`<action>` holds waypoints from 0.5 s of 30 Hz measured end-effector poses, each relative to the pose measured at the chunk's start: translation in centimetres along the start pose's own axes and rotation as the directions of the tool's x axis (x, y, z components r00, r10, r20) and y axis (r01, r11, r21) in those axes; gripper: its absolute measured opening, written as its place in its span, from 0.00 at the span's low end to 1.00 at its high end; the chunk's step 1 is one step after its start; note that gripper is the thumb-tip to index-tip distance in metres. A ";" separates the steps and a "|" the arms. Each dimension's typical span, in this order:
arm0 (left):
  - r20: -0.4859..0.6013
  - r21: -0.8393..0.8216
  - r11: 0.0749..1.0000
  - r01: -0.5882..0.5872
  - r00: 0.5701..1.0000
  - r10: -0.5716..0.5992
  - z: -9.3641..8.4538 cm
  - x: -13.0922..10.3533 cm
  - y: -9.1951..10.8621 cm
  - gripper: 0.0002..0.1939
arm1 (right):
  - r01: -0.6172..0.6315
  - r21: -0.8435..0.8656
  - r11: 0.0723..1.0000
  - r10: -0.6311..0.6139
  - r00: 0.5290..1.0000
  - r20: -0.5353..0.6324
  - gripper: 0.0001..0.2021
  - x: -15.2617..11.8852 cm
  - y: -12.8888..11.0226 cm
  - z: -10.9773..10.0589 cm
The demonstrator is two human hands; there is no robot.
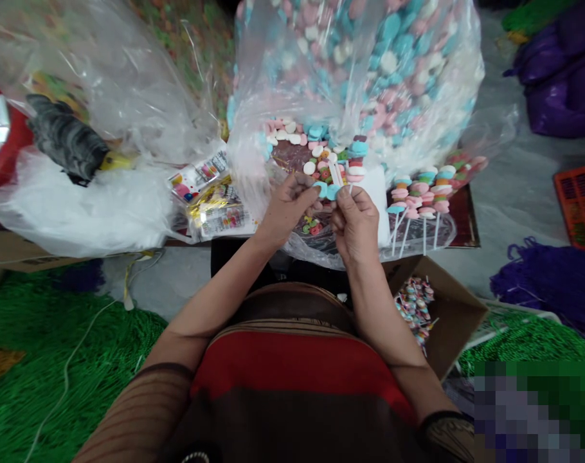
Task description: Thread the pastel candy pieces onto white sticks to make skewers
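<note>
The fingers of the left hand [285, 215] are pinched on a pale-blue marshmallow [320, 189]; those of the right hand [360, 222] are pressed together on a second blue marshmallow [333, 191] and white sticks [337, 173]. Just beyond, loose marshmallows [287, 136] lie by a large clear plastic bag [418, 96] full of them. To the right, marshmallow skewers [422, 190] rest near the edge of the surface [470, 225], beside an open cardboard box [456, 318] holding stick candies [415, 299]. Shiny candy wrappers [220, 199] lie to the left.
</note>
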State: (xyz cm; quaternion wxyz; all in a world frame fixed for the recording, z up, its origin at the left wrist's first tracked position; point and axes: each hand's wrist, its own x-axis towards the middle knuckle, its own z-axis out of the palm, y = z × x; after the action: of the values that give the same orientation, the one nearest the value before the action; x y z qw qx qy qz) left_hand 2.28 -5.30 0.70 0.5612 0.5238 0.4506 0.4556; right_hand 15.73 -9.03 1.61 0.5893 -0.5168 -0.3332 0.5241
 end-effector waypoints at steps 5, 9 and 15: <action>0.010 0.100 0.982 -0.158 0.987 0.158 -0.1 -0.1 0.1 0.10 | 0.068 -0.031 0.997 -0.070 0.996 -0.062 0.28 -0.1 0.3 1.0; 0.085 0.260 0.917 -0.302 0.953 0.290 -0.5 -0.6 0.6 0.08 | 0.091 -0.084 0.992 -0.096 0.994 -0.058 0.28 -0.1 0.6 1.1; 0.071 0.080 0.979 -0.186 0.981 0.180 -1.1 -0.3 -0.2 0.11 | 0.034 -0.045 0.998 -0.032 0.999 0.038 0.28 -0.5 0.1 0.5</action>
State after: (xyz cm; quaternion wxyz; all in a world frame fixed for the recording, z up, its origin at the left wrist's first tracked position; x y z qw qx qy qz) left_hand 1.12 -5.43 0.50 0.5076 0.6009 0.4018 0.4688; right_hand 15.09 -9.39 1.77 0.5797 -0.5145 -0.3644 0.5161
